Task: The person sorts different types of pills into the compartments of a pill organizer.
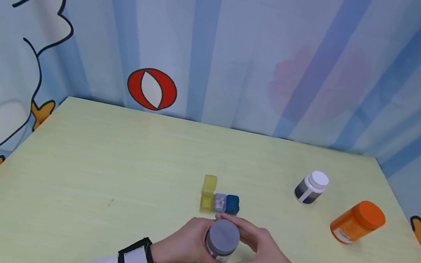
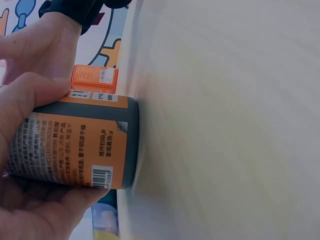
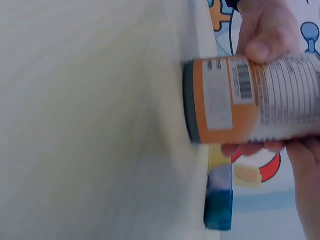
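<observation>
Between my two hands stands a round jar (image 1: 223, 238) with a grey lid. Its label (image 2: 80, 145) is orange and carries small dark print and a barcode. My left hand (image 1: 191, 242) grips the jar from the left, thumb in front and fingers behind. On the other side, my right hand (image 1: 266, 256) is spread, its thumb apart from the jar and its fingertips right at the jar's far side. In the right wrist view, the jar's base (image 3: 190, 102) is close over the tabletop.
Just beyond the hands sit small cubes: two yellow (image 1: 208, 192), one pale purple (image 1: 220, 203) and one dark blue (image 1: 233, 204). Further right stand a white-capped bottle (image 1: 311, 187) and an orange jar (image 1: 358, 222). A patterned curtain (image 1: 230, 45) borders the table's back edge.
</observation>
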Demonstrator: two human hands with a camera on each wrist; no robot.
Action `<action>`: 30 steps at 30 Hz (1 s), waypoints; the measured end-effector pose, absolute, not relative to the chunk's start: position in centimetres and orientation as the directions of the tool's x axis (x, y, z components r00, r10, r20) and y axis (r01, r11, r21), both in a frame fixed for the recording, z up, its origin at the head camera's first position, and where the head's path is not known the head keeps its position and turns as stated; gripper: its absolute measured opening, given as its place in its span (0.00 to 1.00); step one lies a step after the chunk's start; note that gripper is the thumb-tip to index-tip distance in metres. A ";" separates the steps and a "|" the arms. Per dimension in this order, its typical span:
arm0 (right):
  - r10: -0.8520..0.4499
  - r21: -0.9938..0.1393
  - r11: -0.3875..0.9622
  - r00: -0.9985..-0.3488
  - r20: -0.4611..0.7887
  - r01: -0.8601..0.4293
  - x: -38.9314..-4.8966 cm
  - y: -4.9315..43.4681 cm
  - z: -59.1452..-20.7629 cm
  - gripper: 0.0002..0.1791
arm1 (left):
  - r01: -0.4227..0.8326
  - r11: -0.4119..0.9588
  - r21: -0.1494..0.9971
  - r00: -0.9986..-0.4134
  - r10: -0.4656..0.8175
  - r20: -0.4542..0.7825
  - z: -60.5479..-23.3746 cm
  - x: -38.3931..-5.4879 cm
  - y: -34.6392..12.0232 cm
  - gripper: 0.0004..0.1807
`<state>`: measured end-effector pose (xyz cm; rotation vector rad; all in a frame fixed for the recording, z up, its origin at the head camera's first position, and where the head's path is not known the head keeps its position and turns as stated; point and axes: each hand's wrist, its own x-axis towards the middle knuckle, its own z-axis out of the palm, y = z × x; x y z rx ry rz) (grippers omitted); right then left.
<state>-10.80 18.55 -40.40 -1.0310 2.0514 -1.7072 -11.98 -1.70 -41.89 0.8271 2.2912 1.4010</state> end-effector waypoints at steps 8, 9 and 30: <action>-0.627 -0.881 0.150 -0.732 0.266 -0.449 -11.4 16.5 -40.5 0.39 | 0.397 0.375 0.838 -0.769 0.634 0.081 -42.0 -12.2 -1.7 0.30; -0.623 -0.877 0.152 -0.733 0.274 -0.457 -11.5 16.5 -40.5 0.38 | 0.396 0.376 0.838 -0.769 0.634 0.079 -42.0 -12.2 -1.7 0.29; -0.718 -0.897 0.103 -0.656 0.233 -0.430 -11.5 17.7 -38.8 0.37 | 0.356 0.362 0.862 -0.768 0.638 0.049 -42.0 -12.0 -1.7 0.28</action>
